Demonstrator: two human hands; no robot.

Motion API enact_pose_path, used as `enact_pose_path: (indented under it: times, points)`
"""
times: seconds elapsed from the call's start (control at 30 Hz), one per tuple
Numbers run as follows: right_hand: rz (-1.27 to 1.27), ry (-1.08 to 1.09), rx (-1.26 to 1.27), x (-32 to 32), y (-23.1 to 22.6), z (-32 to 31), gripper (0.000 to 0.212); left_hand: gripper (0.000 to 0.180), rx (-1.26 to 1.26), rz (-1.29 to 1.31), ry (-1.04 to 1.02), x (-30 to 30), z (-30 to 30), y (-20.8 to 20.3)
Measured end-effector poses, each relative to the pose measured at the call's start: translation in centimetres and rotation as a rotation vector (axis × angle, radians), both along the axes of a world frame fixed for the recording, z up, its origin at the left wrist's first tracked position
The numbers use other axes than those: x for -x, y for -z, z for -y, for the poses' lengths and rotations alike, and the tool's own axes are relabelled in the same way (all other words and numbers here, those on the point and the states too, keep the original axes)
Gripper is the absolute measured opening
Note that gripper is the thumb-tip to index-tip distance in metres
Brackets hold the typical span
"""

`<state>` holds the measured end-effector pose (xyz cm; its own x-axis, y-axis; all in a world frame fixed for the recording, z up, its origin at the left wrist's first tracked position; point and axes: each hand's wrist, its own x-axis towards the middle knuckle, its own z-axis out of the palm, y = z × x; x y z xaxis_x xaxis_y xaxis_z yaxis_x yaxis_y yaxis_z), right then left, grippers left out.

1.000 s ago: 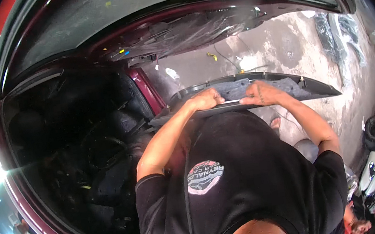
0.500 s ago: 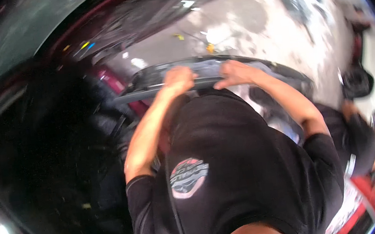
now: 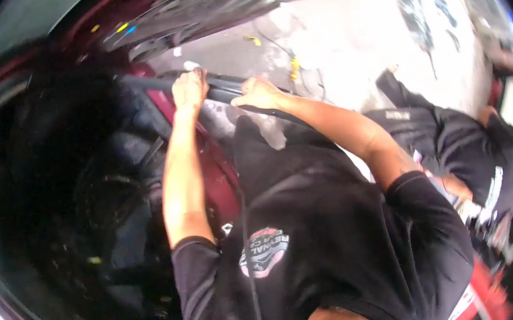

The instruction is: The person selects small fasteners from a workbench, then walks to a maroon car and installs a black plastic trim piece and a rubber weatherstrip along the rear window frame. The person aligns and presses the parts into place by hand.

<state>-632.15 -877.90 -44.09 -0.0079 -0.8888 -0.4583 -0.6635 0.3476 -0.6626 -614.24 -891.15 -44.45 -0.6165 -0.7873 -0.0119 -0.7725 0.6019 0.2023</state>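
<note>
Hands above pale floor beside car

A: Panel status?
B: Long, dark, smooth upper edge showing. Slants far left to near right.
A: Support?
B: Left hand and right hand closed on that edge, near each other.
A: Left end?
B: Across far end of maroon car frame. Contact unclear.

Smooth plastic panel, glossy metal sill, matt cloth shirt
</note>
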Motion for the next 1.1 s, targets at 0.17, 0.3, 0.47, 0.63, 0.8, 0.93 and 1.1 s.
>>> enact_pose_path:
  times: [0.17,0.3,0.47,0.63,0.8,0.93,1.1]
  points:
    - [0.073,-0.034,-0.066,-2.0,4.2,0.9,0.068,0.032,-0.290,-0.512,-0.724,-1.5,-14.2,-3.0]
    - [0.152,0.142,-0.050,-4.1,10.9,-2.4,0.062,0.030,-0.680,-0.599,-0.979,-0.1,-32.8,-0.5]
    - [0.058,0.017,-0.032,-8.0,9.7,-2.7,0.063,0.033,-1.203,-1.001,-1.249,6.9,-46.8,-0.2]
    - [0.147,0.211,0.036,-10.9,12.5,-4.0,0.057,0.046,-0.995,-0.838,-1.287,8.4,-49.2,-3.8]
    - [0.442,0.436,0.035,-13.9,11.4,-9.1,0.056,0.041,-0.682,-0.314,-1.373,5.2,-54.6,-0.5]
    - [0.547,0.351,0.020,-14.6,14.9,-14.6,0.053,0.038,-0.697,-0.067,-1.469,1.5,-60.0,3.5]
    - [0.529,0.227,-0.185,-15.7,18.0,-21.0,0.049,0.033,-0.536,0.012,-1.613,-2.6,-66.4,10.7]
